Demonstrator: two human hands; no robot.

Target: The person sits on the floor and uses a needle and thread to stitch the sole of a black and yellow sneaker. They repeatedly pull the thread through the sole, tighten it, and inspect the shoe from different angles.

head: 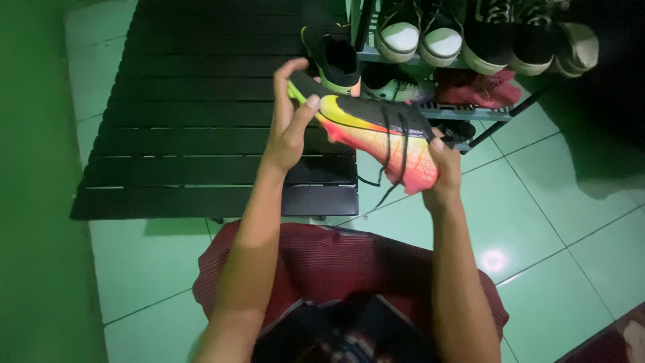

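Note:
I hold a black, yellow and orange-pink football boot (376, 131) in front of me with both hands. My left hand (290, 117) grips its heel end, thumb across the yellow side. My right hand (442, 176) holds the pink toe end from below. Its black laces (393, 161) hang loose under the boot. A matching boot (332, 57) rests on the far right edge of the black slatted bench (201, 121), just beyond my left hand.
A shoe rack (470, 111) at the upper right holds several shoes: white-toed sneakers (420, 33), black sneakers (510, 37), a red pair (477, 91). Pale green floor tiles (551, 222) lie around. My lap in red cloth (336, 262) is below.

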